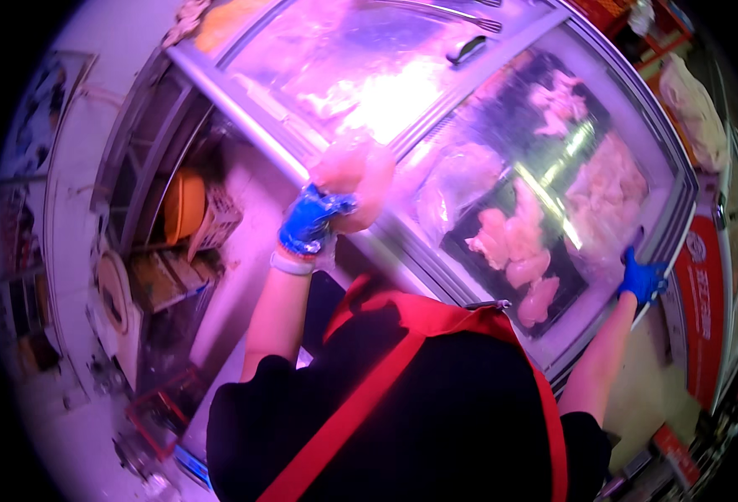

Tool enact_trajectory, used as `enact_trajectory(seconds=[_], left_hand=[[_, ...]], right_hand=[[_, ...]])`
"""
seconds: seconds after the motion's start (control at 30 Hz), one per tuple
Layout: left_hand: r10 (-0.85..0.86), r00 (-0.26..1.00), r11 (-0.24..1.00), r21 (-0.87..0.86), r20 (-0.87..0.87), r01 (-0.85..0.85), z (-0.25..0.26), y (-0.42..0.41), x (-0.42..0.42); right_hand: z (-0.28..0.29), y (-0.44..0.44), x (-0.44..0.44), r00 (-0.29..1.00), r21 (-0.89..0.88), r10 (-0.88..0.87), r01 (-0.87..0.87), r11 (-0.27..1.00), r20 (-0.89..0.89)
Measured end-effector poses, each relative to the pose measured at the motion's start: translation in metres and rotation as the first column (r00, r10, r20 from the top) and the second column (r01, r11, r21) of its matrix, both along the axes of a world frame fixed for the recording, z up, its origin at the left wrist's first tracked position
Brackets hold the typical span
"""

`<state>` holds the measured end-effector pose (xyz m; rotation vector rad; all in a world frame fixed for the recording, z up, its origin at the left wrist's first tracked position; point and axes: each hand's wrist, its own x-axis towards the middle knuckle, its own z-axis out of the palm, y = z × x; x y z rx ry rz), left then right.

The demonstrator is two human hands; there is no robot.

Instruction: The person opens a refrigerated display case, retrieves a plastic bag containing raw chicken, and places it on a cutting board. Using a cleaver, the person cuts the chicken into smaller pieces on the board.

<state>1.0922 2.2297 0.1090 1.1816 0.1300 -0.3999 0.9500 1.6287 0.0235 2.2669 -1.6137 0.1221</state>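
Observation:
My left hand (312,219), in a blue glove, holds pale pink raw meat (359,172), blurred and perhaps wrapped in clear plastic. It is raised over the near edge of a glass-topped display chest (406,260). At the chest's right side, my right hand (644,276), also blue-gloved, grips the metal rim (676,226). Beneath the glass, pieces of raw poultry (526,251) lie on a dark tray (469,248). Nearby are a clear plastic bag (463,182), a pile of pale meat (610,182) and more pieces (557,103) farther back.
A metal bar with a dark handle (467,50) divides the glass top, which carries strong glare. Metal tongs (485,24) lie at the far side. To the left are an orange basin (185,206) and a plastic crate (218,216). A red panel (698,307) stands on the right.

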Motion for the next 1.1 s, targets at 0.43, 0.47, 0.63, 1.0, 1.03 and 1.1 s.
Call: enact_trajectory(seconds=[0.43,0.47,0.63,1.0,1.03,1.1], left_hand=[[0.093,0.993,0.990,-0.115,0.079,-0.084,0.012,0.084,0.000],[0.102,0.994,0.979,-0.182,0.042,-0.093,0.008,0.101,0.000],[0.241,0.969,0.853,-0.464,-0.058,-0.240,-0.002,0.195,0.022],[0.503,0.855,0.753,-0.422,-0.126,-0.505,-0.035,0.371,0.047],[0.550,0.832,0.784,-0.300,-0.073,-0.544,-0.035,0.382,0.039],[0.628,0.777,0.776,-0.084,0.023,-0.625,-0.058,0.406,0.014]], right_hand=[[-0.045,-0.097,-0.053,0.958,0.237,-0.231,0.188,0.953,0.172],[-0.041,-0.093,-0.045,0.948,0.235,-0.186,0.125,0.964,0.257],[0.020,-0.006,0.000,0.773,0.204,-0.023,-0.137,0.969,0.633],[0.089,0.128,0.283,0.474,-0.012,0.483,-0.704,0.710,0.736],[0.095,0.180,0.331,0.472,-0.012,0.480,-0.703,0.711,0.739],[0.119,0.265,0.403,0.112,0.016,0.312,-0.955,0.297,0.944]])
